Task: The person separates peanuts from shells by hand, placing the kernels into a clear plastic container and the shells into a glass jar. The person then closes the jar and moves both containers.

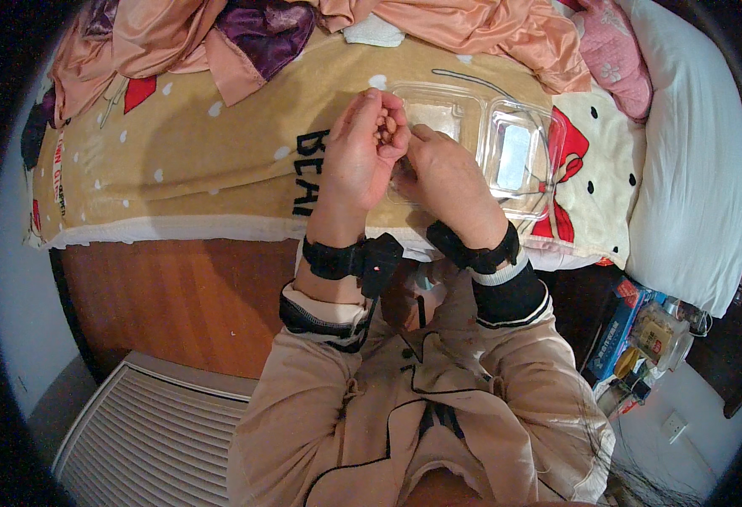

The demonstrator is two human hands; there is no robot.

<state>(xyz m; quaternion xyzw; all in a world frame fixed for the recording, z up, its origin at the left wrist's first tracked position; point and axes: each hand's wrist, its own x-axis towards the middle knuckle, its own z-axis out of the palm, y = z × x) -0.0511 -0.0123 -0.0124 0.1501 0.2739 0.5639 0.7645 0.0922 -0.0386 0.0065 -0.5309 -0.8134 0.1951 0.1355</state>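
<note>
My left hand [361, 155] is curled, palm turned up, around several small brown pieces [385, 125] that look like peanuts. Close against it is my right hand [450, 171], back upward, with its fingertips bent down beside the left fingers. Those fingertips are largely hidden, so I cannot tell what they hold. Beneath and to the right of both hands lies a clear plastic container [486, 120] with at least two compartments. A pale rectangular patch [514, 156] shows in its right compartment. The near left part of the container is covered by my right hand.
The container rests on a tan patterned blanket [219, 152] spread over a bed. Peach satin bedding [472, 25] is bunched along the far side, near a white pillow [694, 152]. Jars and boxes [643, 342] stand low at right. A slatted grey panel [155, 431] is at lower left.
</note>
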